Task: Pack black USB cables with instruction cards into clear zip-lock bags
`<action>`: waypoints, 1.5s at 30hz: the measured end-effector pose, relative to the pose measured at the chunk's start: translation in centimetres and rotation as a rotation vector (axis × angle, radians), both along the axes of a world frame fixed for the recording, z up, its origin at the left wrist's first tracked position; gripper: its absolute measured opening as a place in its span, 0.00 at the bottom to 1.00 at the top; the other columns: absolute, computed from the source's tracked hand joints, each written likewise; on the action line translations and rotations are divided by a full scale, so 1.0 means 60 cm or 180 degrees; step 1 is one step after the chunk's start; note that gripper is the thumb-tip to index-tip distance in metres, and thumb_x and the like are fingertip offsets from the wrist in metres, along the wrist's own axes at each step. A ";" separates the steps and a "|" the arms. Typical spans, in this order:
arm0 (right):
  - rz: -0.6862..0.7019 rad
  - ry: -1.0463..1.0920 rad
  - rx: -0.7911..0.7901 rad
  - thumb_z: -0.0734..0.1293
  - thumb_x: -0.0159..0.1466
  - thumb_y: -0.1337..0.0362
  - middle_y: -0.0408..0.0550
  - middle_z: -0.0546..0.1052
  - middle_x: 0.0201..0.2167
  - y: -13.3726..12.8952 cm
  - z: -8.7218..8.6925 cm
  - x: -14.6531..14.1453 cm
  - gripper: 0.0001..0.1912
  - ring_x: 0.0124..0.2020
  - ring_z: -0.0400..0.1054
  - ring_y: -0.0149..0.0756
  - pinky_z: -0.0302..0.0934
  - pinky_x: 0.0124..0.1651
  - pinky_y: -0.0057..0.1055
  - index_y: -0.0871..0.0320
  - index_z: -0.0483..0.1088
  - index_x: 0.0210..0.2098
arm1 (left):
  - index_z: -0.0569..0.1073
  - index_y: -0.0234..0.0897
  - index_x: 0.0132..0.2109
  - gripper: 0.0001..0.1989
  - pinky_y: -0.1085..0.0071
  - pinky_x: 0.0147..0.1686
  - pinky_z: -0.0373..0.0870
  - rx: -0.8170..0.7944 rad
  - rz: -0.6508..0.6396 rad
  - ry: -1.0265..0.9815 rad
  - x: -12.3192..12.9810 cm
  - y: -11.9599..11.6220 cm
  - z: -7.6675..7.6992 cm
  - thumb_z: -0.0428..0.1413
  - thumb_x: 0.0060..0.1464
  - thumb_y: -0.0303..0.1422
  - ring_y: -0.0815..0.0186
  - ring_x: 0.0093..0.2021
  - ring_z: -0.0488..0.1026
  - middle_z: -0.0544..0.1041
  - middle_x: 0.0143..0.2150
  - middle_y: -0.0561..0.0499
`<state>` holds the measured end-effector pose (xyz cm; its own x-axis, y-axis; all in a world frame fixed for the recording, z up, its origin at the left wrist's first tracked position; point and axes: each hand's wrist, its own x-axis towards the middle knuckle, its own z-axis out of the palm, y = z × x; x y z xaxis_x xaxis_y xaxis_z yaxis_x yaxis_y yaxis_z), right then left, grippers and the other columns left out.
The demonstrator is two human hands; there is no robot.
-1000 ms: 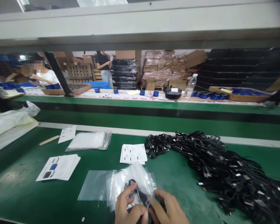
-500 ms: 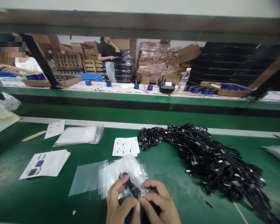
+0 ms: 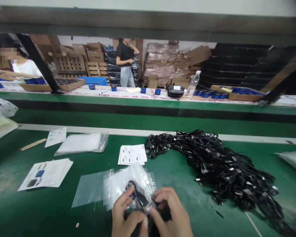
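My left hand (image 3: 128, 214) grips a small clear plastic bag (image 3: 148, 208) at its near edge, thumb and fingers closed. A bundled black cable (image 3: 139, 196) shows between my hands and appears to lie inside that bag. From the other side my right hand (image 3: 172, 210) pinches the same bag, its fingers slightly blurred. Under and beyond my hands are several flat clear zip bags (image 3: 92, 187). A large heap of black cables (image 3: 219, 168) spreads over the green table to the right.
Printed leaflets lie in a middle stack (image 3: 132, 154) and a left stack (image 3: 44, 174). Behind them are a filled zip bag (image 3: 79, 143) and a wooden stick (image 3: 34, 144). Across the bench stand a plastic bottle (image 3: 193, 85), a black case (image 3: 175, 91) and two people.
My right thumb and fingers have shifted slightly on the bag's edge, and more of the black cable shows. The standing person in the background has moved right.
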<state>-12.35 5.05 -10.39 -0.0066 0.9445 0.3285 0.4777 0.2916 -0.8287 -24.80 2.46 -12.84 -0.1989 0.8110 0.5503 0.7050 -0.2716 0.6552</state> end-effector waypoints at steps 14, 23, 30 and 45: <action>0.0112 -0.1183 0.0398 0.62 0.57 0.70 0.53 0.75 0.44 -0.013 -0.021 -0.008 0.10 0.50 0.67 0.51 0.65 0.46 0.46 0.55 0.72 0.35 | 0.73 0.41 0.24 0.11 0.55 0.45 0.62 0.0040 -0.0155 0.0515 -0.009 0.012 0.024 0.50 0.51 0.29 0.55 0.50 0.63 0.62 0.54 0.45; 0.0926 -0.0333 -0.0705 0.59 0.63 0.68 0.51 0.73 0.47 0.003 0.025 0.028 0.09 0.56 0.61 0.43 0.57 0.57 0.40 0.54 0.69 0.40 | 0.67 0.42 0.33 0.08 0.58 0.52 0.57 -0.0195 0.0226 -0.0564 -0.014 0.017 0.051 0.47 0.57 0.37 0.56 0.55 0.63 0.63 0.57 0.46; 0.1487 0.0548 -0.1112 0.57 0.67 0.64 0.51 0.71 0.47 0.016 0.067 0.028 0.11 0.51 0.64 0.40 0.58 0.53 0.33 0.55 0.70 0.42 | 0.70 0.39 0.52 0.30 0.62 0.48 0.68 -0.2637 0.0258 -0.2201 -0.089 0.041 0.093 0.51 0.50 0.55 0.51 0.56 0.67 0.72 0.54 0.45; 0.0630 -0.0156 0.0653 0.60 0.61 0.75 0.48 0.72 0.41 0.010 0.037 0.033 0.13 0.54 0.62 0.41 0.60 0.52 0.35 0.52 0.68 0.39 | 0.74 0.36 0.44 0.28 0.66 0.30 0.77 -0.2274 0.0082 -0.3024 -0.062 0.018 0.080 0.55 0.46 0.55 0.56 0.30 0.79 0.81 0.31 0.49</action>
<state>-10.36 5.65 -8.17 -0.2049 0.8371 0.5072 0.4329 0.5423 -0.7201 -28.54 3.55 -8.06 -0.3039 0.8640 -0.4015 -0.1450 0.3746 0.9158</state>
